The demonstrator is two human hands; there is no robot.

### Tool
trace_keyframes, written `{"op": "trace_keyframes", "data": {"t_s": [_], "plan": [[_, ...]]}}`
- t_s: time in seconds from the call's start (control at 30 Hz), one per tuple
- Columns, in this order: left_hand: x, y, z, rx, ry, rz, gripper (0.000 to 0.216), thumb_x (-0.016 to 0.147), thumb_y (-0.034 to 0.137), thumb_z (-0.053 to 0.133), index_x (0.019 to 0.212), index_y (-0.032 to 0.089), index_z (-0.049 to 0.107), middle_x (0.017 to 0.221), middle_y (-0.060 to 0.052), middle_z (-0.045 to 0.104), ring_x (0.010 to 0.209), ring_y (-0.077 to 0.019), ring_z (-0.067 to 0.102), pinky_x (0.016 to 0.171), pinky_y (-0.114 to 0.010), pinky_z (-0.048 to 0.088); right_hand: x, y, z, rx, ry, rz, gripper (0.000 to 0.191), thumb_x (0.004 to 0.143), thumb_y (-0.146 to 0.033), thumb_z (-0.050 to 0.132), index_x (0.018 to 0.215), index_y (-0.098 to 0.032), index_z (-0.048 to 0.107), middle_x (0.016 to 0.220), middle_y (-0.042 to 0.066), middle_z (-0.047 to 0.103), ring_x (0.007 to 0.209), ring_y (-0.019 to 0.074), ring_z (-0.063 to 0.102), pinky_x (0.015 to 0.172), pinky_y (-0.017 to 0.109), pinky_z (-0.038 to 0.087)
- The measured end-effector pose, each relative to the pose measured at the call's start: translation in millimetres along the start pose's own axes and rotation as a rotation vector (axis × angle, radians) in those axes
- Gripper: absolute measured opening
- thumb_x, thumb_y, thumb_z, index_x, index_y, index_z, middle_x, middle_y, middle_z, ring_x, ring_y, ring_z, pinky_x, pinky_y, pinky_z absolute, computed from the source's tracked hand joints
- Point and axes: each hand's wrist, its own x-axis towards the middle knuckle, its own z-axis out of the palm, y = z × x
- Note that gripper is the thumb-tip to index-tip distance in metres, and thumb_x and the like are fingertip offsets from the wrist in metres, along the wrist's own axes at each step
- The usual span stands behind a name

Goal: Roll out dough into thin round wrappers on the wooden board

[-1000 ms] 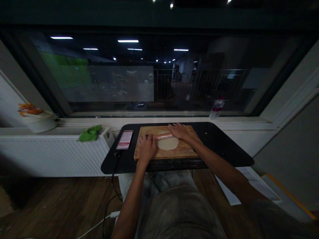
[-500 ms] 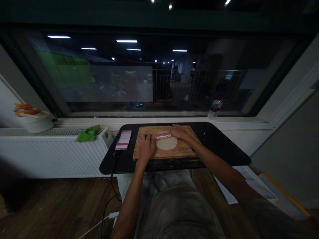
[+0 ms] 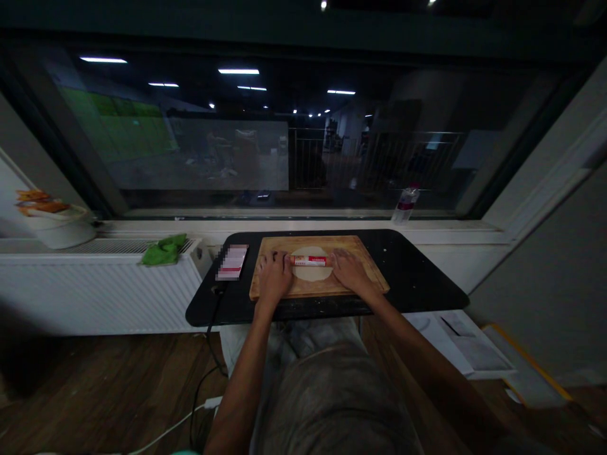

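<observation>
A round, flattened sheet of dough (image 3: 310, 274) lies on a wooden cutting board (image 3: 332, 242). Across it runs a rolling pin (image 3: 309, 260) with a red and white printed label, roughly level from side to side. My left hand (image 3: 275, 273) is on the pin's left end, fingers curled over it. The opposite end is under my right hand (image 3: 349, 268), its fingers also bent over the pin. Both palms hide the tips of the pin.
The board rests on a black table (image 3: 417, 278). A phone (image 3: 232, 262) lies left of the board. A plastic bottle (image 3: 406, 205) stands on the windowsill. At left, a green cloth (image 3: 164, 250) and a white tub (image 3: 61, 229) sit on the radiator (image 3: 118, 291). A cable hangs off the table.
My right hand has come down toward me, so the rolling pin has swung from slanted to level. Its label has turned and shows more. The view has shifted slightly.
</observation>
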Motion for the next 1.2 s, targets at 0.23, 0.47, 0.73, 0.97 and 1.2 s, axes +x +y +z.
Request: {"op": "trace_keyframes", "data": {"t_s": [0.23, 0.47, 0.73, 0.97, 1.2], "plan": [[0.1, -1.7, 0.8, 0.025, -0.011, 0.008, 0.040, 0.116, 0.036, 0.040, 0.128, 0.022, 0.076, 0.143, -0.018, 0.068, 0.131, -0.0365, 0.062, 0.113, -0.053, 0.051, -47.5, -5.0, 9.5, 0.053, 0.089, -0.069, 0.060, 0.119, -0.031, 0.030, 0.165, -0.004, 0.057, 0.166, 0.025, 0.060, 0.162, 0.0347, 0.051, 0.134, 0.055, 0.041], [0.8, -2.4, -1.0, 0.045, -0.039, -0.003, 0.042, 0.116, 0.036, 0.038, 0.128, 0.021, 0.076, 0.142, -0.018, 0.069, 0.131, -0.0358, 0.062, 0.115, -0.051, 0.049, -54.6, -9.4, 10.0, 0.068, 0.072, -0.041, 0.062, 0.119, -0.031, 0.028, 0.168, -0.003, 0.053, 0.169, 0.026, 0.057, 0.164, 0.0348, 0.047, 0.135, 0.055, 0.037], [1.4, -2.8, 0.2, 0.034, -0.036, -0.009, 0.043, 0.116, 0.037, 0.039, 0.129, 0.021, 0.076, 0.141, -0.019, 0.069, 0.133, -0.0368, 0.061, 0.116, -0.053, 0.049, -7.4, 7.0, 0.7, 0.111, -0.042, -0.054, 0.057, 0.119, -0.028, 0.029, 0.154, -0.008, 0.070, 0.160, 0.020, 0.068, 0.159, 0.0291, 0.055, 0.136, 0.042, 0.036], [1.3, -4.8, 1.5, 0.033, -0.025, 0.003, 0.043, 0.117, 0.038, 0.038, 0.127, 0.021, 0.076, 0.138, -0.019, 0.069, 0.133, -0.0363, 0.062, 0.117, -0.054, 0.049, -0.4, 2.4, -3.9, 0.088, -0.064, -0.012, 0.057, 0.121, -0.031, 0.028, 0.155, -0.013, 0.070, 0.159, 0.017, 0.069, 0.159, 0.0298, 0.054, 0.136, 0.045, 0.037], [1.0, -3.1, 1.0, 0.004, -0.023, -0.004, 0.042, 0.116, 0.038, 0.039, 0.127, 0.022, 0.076, 0.144, -0.018, 0.068, 0.133, -0.0359, 0.061, 0.116, -0.053, 0.049, -29.5, -0.4, -2.9, 0.148, -0.002, -0.028, 0.052, 0.120, -0.029, 0.035, 0.154, -0.016, 0.071, 0.160, 0.016, 0.069, 0.158, 0.0299, 0.056, 0.134, 0.048, 0.038]]}}
